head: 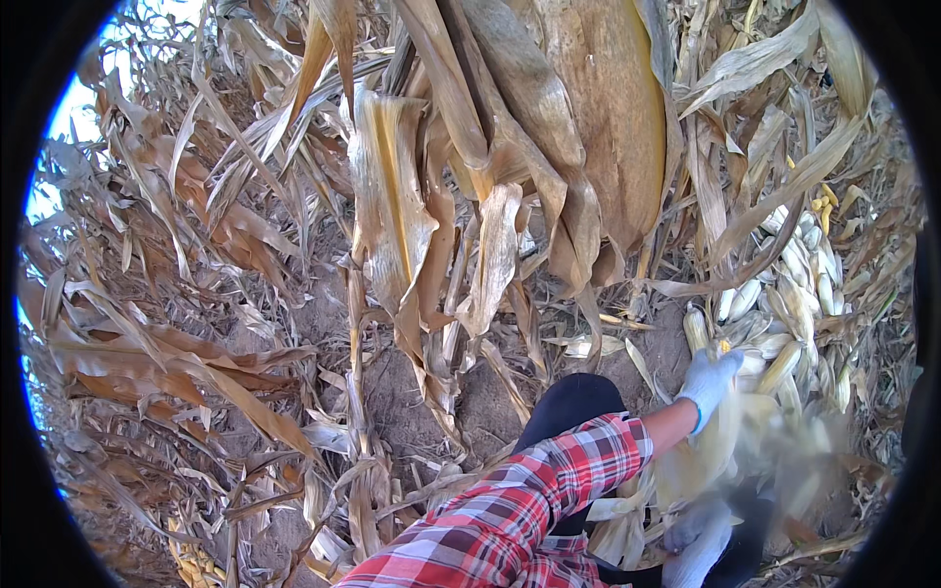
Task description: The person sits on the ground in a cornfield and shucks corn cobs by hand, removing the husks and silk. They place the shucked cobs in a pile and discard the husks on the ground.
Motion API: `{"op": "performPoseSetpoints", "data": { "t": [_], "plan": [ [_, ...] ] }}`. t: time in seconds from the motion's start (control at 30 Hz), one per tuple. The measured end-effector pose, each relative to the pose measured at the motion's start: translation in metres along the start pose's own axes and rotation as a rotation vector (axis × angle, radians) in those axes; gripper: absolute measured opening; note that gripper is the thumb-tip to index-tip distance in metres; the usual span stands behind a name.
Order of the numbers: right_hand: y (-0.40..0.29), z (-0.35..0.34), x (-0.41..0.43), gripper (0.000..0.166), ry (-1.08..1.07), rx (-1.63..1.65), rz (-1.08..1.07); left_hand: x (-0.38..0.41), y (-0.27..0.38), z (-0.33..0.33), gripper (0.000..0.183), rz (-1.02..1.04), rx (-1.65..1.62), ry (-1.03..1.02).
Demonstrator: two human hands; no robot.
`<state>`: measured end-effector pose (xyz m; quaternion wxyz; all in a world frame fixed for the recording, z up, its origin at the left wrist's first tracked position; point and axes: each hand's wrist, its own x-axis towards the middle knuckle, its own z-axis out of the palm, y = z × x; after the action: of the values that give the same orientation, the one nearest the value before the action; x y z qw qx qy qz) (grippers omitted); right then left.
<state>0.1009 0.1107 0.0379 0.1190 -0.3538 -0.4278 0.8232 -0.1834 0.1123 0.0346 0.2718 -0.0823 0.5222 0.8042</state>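
My left hand (709, 382), in a white knit glove with a blue cuff, reaches out at lower right from a red plaid sleeve. Its fingers curl at a corn ear whose yellow kernels (725, 345) just show past them. Below hangs a pale, motion-blurred corn husk (698, 459). Near the bottom edge is my right hand (695, 540), also gloved and blurred, beside loose dry husks (617, 533); its fingers are unclear. A pile of corn ears in pale husks (786, 316) lies just beyond my left hand.
Dry standing corn stalks and long leaves (390, 198) fill the middle and left. Bare soil (412, 404) shows between them. My dark-clad knee (577, 400) is beside my left forearm. Husked yellow ears lie at lower left (195, 562) and beyond the pile (826, 209).
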Motion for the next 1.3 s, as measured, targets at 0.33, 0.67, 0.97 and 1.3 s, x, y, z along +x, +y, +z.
{"op": "performPoseSetpoints", "data": {
  "t": [0.33, 0.67, 0.97, 1.3],
  "plan": [
    [-0.036, 0.020, -0.025, 0.049, -0.007, -1.057, -0.479, -0.076, -0.040, 0.004, 0.067, 0.152, 0.421, -0.356],
    [-0.052, 0.077, -0.014, 0.052, 0.046, -0.945, -0.487, -0.117, -0.056, -0.028, 0.062, 0.254, 0.387, -0.424],
    [-0.032, 0.032, 0.012, 0.053, -0.041, -0.503, -0.393, -0.136, -0.063, -0.017, 0.043, 0.314, 0.482, -0.471],
    [-0.040, 0.020, 0.010, 0.050, -0.225, -0.307, -0.207, -0.117, -0.072, -0.008, 0.028, 0.168, 0.364, -0.841]
  ]
}}
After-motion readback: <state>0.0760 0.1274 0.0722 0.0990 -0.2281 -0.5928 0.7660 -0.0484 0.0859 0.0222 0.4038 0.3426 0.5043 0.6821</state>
